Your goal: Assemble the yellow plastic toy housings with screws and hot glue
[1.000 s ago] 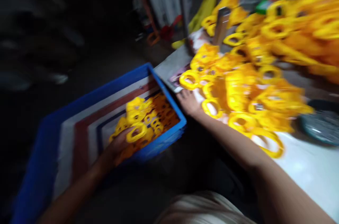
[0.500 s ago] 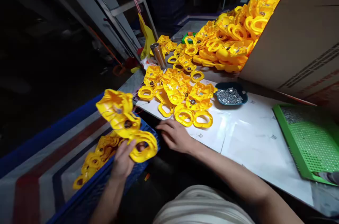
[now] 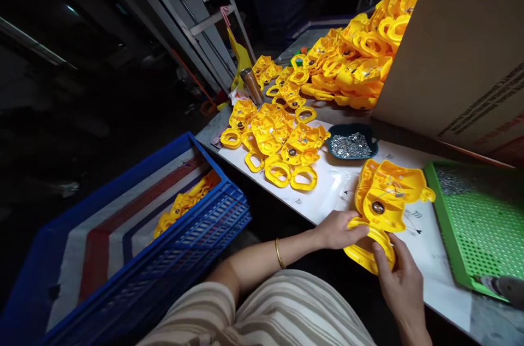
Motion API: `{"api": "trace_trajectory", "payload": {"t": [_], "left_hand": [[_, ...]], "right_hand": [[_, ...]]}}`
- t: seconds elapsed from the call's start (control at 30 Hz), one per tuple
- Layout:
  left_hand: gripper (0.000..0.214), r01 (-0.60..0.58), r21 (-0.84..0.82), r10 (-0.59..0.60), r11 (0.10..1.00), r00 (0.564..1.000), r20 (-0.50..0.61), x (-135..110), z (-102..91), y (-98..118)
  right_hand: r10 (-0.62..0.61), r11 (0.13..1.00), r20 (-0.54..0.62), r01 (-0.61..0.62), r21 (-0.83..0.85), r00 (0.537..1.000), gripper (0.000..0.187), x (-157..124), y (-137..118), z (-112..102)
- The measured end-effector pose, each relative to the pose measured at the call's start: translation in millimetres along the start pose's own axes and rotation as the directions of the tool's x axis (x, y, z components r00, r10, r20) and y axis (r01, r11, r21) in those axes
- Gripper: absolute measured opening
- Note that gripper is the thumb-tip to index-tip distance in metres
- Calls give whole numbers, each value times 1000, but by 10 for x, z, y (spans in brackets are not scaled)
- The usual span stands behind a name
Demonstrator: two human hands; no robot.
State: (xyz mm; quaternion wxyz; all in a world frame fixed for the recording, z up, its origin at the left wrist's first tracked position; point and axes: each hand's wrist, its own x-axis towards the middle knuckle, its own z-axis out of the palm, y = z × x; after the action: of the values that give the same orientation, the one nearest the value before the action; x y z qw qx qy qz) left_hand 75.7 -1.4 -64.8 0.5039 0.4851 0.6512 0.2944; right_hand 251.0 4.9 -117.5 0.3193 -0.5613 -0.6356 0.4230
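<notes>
Both hands grip the looped handle of a yellow plastic shell (image 3: 393,190); it looks like two or more nested pieces, with a round metal part and thin wires inside. My left hand (image 3: 338,230) has its thumb over the handle's upper left side. My right hand (image 3: 403,275) pinches the loop at its lower right. The shell is above the near edge of the white work surface (image 3: 429,258), tilted with its hollow side towards me. Left of it lies a group of similar yellow shells (image 3: 270,130). A dark dish of small metal screws (image 3: 350,145) sits just behind.
A green perforated tray (image 3: 475,226) with a tool in its corner borders the right side. Behind are a large cardboard box (image 3: 454,57) and heaped yellow shells (image 3: 347,62). A metal tumbler (image 3: 251,85) stands at the back left. At lower left is a blue crate (image 3: 196,226).
My left hand has carried the yellow shells from over the blue crate rightward to the work surface. My right hand has moved right and now grips the handle too. The view has shifted.
</notes>
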Motion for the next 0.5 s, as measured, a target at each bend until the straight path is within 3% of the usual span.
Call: {"api": "trace_trajectory", "payload": {"t": [0.23,0.37,0.5], "left_hand": [[40,-1,406,34,914,997,-75,119,-84,21],[48,-48,478,101,877,991,-86,104,-176,-57],[46,-90,506,161,858,982,-98,26,-192,-179]], "right_hand": [[-304,891,-29,273,-363,952,43,154,9,106],[-390,852,-82,325,-411,917,39,185,37,169],[-401,851,-114,323,-414,909,35,189,35,171]]}}
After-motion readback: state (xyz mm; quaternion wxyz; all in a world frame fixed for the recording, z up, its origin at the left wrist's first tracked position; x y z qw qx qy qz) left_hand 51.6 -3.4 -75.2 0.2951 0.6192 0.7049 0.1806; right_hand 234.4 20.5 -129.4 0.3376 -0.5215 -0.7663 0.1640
